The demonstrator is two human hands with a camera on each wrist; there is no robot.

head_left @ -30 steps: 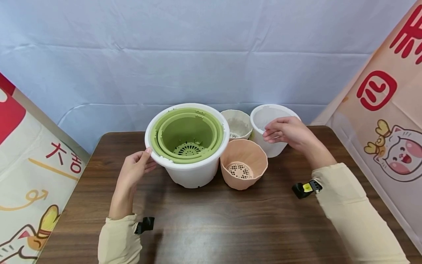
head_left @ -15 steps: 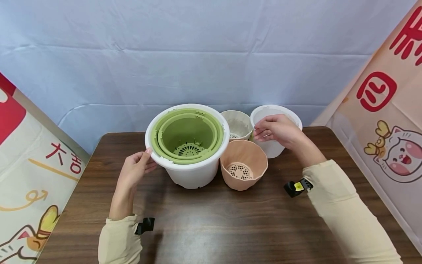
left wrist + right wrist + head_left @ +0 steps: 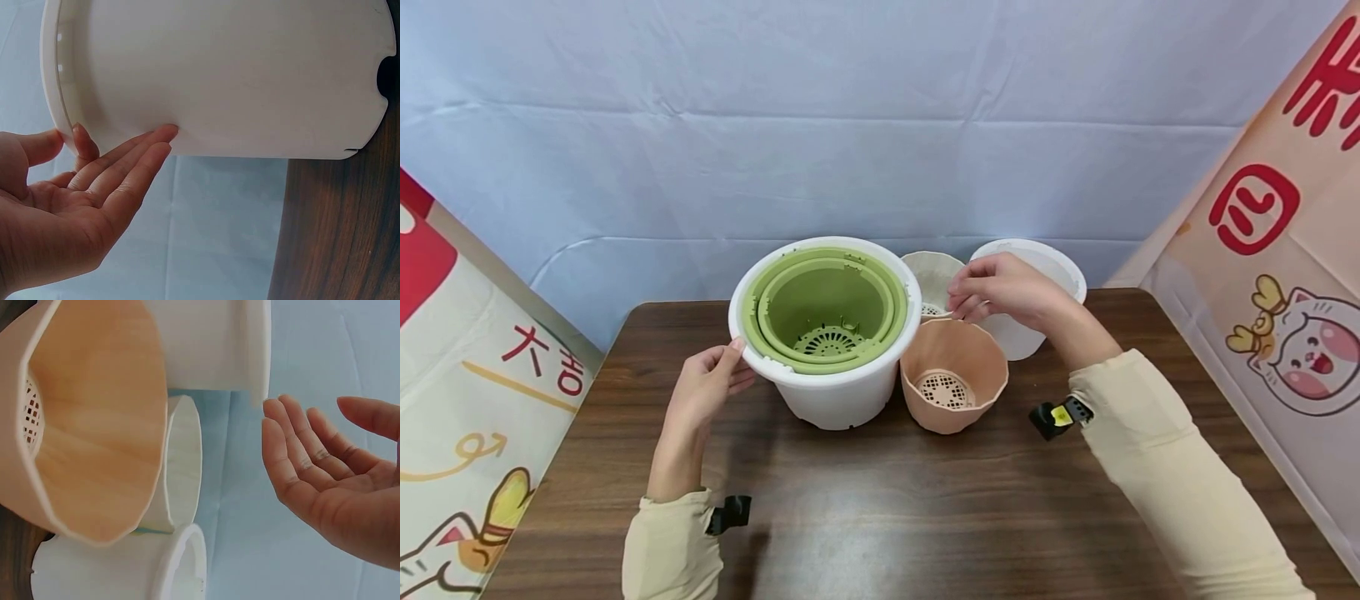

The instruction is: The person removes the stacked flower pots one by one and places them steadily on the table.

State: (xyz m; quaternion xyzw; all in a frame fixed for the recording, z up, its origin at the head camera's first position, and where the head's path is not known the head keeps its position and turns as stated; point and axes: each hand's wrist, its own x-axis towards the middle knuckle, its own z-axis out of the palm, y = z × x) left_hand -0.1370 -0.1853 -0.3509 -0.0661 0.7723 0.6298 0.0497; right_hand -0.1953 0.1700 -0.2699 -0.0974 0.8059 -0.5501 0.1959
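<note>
A large white flowerpot point(image 3: 835, 400) stands on the table with two green pots point(image 3: 827, 304) nested inside it, slotted bottom showing. My left hand point(image 3: 703, 383) pinches its rim between thumb and index finger at the near left. The left wrist view shows other fingertips point(image 3: 165, 132) against the pot's outer wall. My right hand point(image 3: 1003, 292) holds nothing, its fingers loosely bent and the thumb apart from them in the right wrist view. It hovers above a peach faceted pot point(image 3: 955, 375), a cream faceted pot point(image 3: 932, 279) and a smaller white pot point(image 3: 1052, 262).
The pots stand close together along the back of the dark wooden table point(image 3: 880, 517). Behind them hangs a pale blue cloth point(image 3: 850, 125). Printed banners stand at the left point(image 3: 490, 375) and right point(image 3: 1285, 292).
My right hand has moved left from over the smaller white pot to over the cream and peach pots. The left hand has kept its hold on the large pot's rim.
</note>
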